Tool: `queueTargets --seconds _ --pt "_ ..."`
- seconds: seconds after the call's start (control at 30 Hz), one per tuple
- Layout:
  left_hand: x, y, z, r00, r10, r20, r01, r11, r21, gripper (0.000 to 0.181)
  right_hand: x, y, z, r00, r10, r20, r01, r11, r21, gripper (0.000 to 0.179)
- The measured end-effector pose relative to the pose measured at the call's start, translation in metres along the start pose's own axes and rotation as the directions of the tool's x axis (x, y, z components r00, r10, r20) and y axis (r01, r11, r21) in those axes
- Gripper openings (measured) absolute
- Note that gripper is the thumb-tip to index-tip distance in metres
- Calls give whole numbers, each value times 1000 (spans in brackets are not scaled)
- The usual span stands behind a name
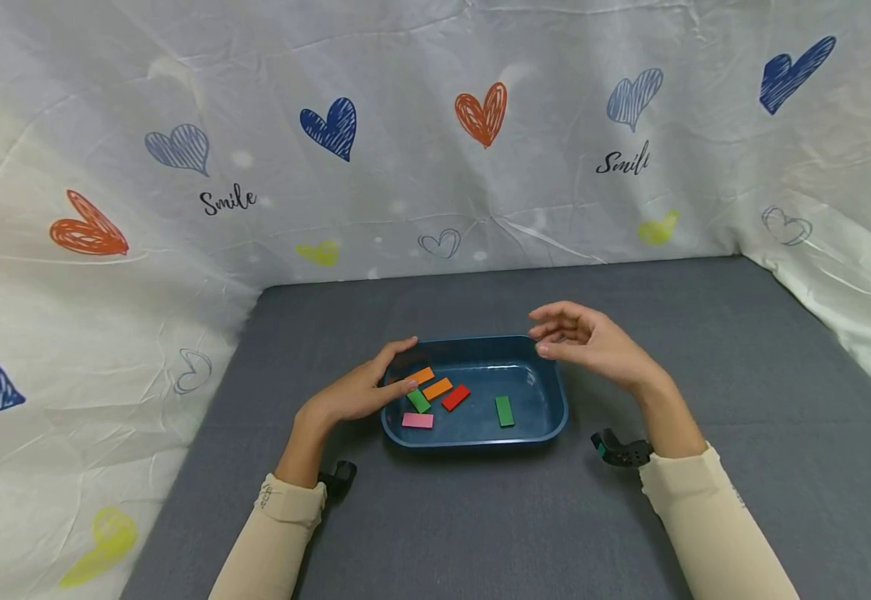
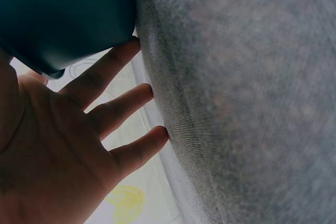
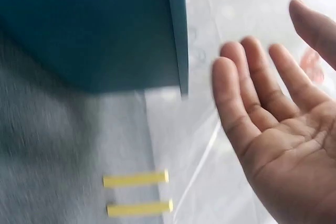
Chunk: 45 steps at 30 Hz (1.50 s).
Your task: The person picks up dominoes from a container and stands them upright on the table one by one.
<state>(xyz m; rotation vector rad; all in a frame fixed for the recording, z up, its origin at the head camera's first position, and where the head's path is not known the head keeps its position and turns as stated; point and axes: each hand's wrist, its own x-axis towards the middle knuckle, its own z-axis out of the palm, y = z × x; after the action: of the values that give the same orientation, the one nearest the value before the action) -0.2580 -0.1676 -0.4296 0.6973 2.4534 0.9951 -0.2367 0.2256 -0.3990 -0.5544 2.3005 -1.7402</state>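
Note:
A blue tray (image 1: 510, 433) holds several small blocks. Two orange ones (image 1: 438, 388), a green one (image 1: 419, 402), a red one (image 1: 456, 397) and a pink one (image 1: 417, 421) lie toward its left end; another green block (image 1: 505, 411) lies apart, right of the middle. My left hand (image 1: 360, 392) holds the tray's left end, thumb over the rim. In the left wrist view, its other fingers (image 2: 123, 109) spread outside the wall, tips at the tablecloth. Above the tray's far right corner hovers my right hand (image 1: 588, 337), fingers loosely bent, nothing in it.
A grey cloth (image 1: 480, 517) covers the table. White fabric (image 1: 405, 208) with printed hearts hangs behind and beside it. Two yellow strips (image 3: 135, 178) show near the tray in the right wrist view; I cannot find them in the head view.

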Motion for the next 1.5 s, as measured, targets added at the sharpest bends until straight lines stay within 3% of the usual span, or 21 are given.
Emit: queueTargets --seconds 0.27,0.6,0.8,1.2,1.37,1.5 --pt "-1 2 -1 1000 -5 -8 5 1000 7 75 12 -3 37 981 -14 193 21 999 -36 42" --pt "-1 0 -1 1000 -20 -7 20 1000 8 75 16 -2 63 955 -2 295 76 968 -239 44" --pt "-1 -2 -1 999 -33 -9 33 999 12 74 18 3 76 949 -10 314 100 957 -272 43" --pt "2 -2 0 1000 -25 -7 25 1000 -1 75 21 6 86 937 2 349 49 989 -139 44" --pt "1 -3 0 1000 -8 -4 9 1000 11 76 17 1 81 944 1 329 87 964 -251 41" --pt "1 -3 0 1000 -12 -4 12 1000 9 75 14 -4 79 928 62 367 78 932 -355 41"
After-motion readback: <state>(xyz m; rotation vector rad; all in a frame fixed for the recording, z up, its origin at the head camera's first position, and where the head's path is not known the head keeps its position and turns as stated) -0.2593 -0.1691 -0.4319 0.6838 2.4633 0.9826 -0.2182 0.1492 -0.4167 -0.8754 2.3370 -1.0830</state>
